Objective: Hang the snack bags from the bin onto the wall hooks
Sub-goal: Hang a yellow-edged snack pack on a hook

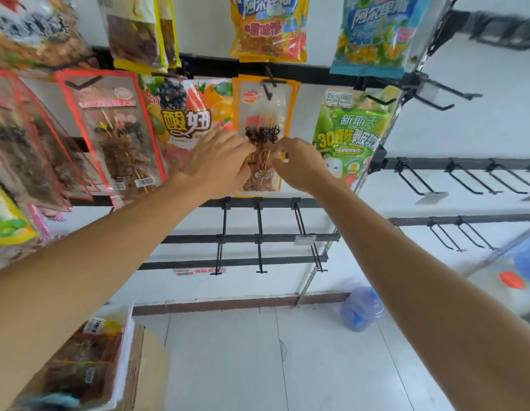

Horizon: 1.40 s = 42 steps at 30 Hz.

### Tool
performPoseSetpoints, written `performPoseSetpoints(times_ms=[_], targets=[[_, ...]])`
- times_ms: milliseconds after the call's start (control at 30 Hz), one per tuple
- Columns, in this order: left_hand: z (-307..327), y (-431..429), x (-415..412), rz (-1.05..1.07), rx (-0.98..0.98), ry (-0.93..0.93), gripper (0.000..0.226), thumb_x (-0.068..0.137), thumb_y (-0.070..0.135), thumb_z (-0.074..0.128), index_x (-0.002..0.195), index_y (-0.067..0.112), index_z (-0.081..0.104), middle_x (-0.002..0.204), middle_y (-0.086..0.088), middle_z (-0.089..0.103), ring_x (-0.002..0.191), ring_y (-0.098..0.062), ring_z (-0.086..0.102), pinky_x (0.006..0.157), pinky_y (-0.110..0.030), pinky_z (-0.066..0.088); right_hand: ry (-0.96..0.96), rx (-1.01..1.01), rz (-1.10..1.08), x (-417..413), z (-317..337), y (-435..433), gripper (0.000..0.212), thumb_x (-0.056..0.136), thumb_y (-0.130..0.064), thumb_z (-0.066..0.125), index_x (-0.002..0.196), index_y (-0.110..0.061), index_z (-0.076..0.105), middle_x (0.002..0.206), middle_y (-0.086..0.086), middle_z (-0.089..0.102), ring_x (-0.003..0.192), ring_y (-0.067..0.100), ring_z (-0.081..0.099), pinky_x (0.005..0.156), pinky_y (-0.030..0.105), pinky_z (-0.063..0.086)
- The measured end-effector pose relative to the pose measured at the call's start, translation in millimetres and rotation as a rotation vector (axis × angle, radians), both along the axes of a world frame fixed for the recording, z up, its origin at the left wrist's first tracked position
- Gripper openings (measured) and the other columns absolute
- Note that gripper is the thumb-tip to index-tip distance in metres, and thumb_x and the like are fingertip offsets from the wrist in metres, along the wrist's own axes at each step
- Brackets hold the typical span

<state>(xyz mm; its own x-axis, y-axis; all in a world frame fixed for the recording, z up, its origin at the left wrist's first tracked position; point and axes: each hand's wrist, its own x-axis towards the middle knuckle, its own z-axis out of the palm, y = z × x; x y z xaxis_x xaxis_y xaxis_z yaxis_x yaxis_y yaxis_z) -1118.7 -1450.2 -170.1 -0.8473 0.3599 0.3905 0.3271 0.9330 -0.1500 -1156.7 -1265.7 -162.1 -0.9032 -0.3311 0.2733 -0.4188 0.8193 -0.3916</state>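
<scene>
An orange-edged clear snack bag with brown skewers inside hangs on a black wall hook at the middle of the rack. My left hand lies against the bag's left side, fingers stretched toward it. My right hand pinches the bag's right edge at mid-height. The white bin at the lower left holds more snack bags with brown contents.
Red-edged skewer bags, a fruit-print bag and a green bag hang beside it; candy bags hang above. Bare hooks sit on the rails below and to the right. A blue water jug stands on the tiled floor.
</scene>
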Motion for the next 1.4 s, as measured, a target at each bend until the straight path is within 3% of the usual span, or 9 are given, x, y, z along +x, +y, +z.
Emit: performPoseSetpoints(times_ms=[67,133,300,500,700,800,967,1167,1400], targets=[[-3,-10,18,0.051,0.059,-0.077,0.034,0.089,0.031,0.042,0.110,0.015,0.064,0.113,-0.007,0.068,0.111,-0.031,0.058,0.093,-0.045,0.044,-0.073,0.080,0.071,10,-5,-8,0.029,0.092,-0.026,0.054,0.116,-0.013,0.062,0.121,0.014,0.062,0.112,0.034,0.056,0.086,0.036,0.043],[-7,-27,42,0.145,0.077,-0.125,0.034,0.090,0.031,0.044,0.114,0.016,0.063,0.112,-0.008,0.069,0.106,-0.031,0.060,0.086,-0.043,0.048,-0.125,0.136,0.147,19,-14,-19,0.032,0.094,-0.032,0.054,0.119,-0.014,0.061,0.123,0.014,0.060,0.117,0.034,0.052,0.091,0.035,0.041],[-15,-81,117,0.379,0.130,-0.300,0.037,0.097,0.029,0.045,0.131,0.018,0.054,0.130,-0.010,0.061,0.117,-0.033,0.056,0.092,-0.045,0.047,-0.223,0.256,0.396,57,-35,-64,0.044,0.096,-0.038,0.053,0.135,-0.018,0.051,0.131,0.011,0.053,0.123,0.032,0.047,0.095,0.035,0.038],[-23,-131,210,0.638,0.257,-0.484,0.052,0.100,0.038,0.043,0.150,0.028,0.034,0.151,-0.006,0.043,0.134,-0.030,0.044,0.106,-0.043,0.040,-0.218,0.318,0.659,121,-47,-147,0.047,0.097,-0.039,0.052,0.138,-0.018,0.047,0.141,0.011,0.048,0.127,0.031,0.045,0.102,0.037,0.037],[-30,-188,296,0.764,0.349,-0.535,0.049,0.101,0.036,0.042,0.149,0.028,0.035,0.154,0.004,0.037,0.135,-0.024,0.043,0.102,-0.033,0.040,-0.176,0.368,0.866,179,-50,-239,0.048,0.097,-0.040,0.051,0.138,-0.016,0.046,0.136,0.015,0.050,0.125,0.034,0.046,0.100,0.039,0.039],[-36,-220,335,0.878,0.376,-0.535,0.049,0.102,0.037,0.043,0.149,0.029,0.035,0.148,-0.002,0.046,0.125,-0.027,0.051,0.097,-0.036,0.045,-0.161,0.391,0.962,208,-50,-284,0.047,0.098,-0.040,0.049,0.137,-0.013,0.048,0.135,0.015,0.051,0.123,0.033,0.048,0.096,0.036,0.039],[-55,-285,383,0.988,0.449,-0.550,0.049,0.101,0.040,0.041,0.147,0.026,0.037,0.149,-0.006,0.045,0.130,-0.028,0.048,0.105,-0.047,0.042,-0.174,0.425,1.056,247,-59,-355,0.042,0.097,-0.038,0.051,0.131,-0.014,0.052,0.137,0.010,0.052,0.126,0.029,0.048,0.101,0.036,0.038],[-88,-332,402,0.997,0.544,-0.596,0.050,0.101,0.036,0.043,0.149,0.026,0.032,0.154,-0.004,0.037,0.136,-0.027,0.041,0.109,-0.043,0.037,-0.258,0.433,1.084,262,-91,-412,0.040,0.096,-0.038,0.052,0.129,-0.015,0.052,0.128,0.008,0.056,0.114,0.026,0.053,0.086,0.032,0.040],[-148,-381,387,0.996,0.613,-0.678,0.051,0.101,0.035,0.044,0.149,0.021,0.035,0.149,-0.007,0.044,0.132,-0.027,0.045,0.106,-0.042,0.041,-0.353,0.536,1.086,244,-148,-468,0.048,0.098,-0.040,0.049,0.140,-0.016,0.044,0.141,0.009,0.050,0.122,0.028,0.051,0.095,0.033,0.041]])
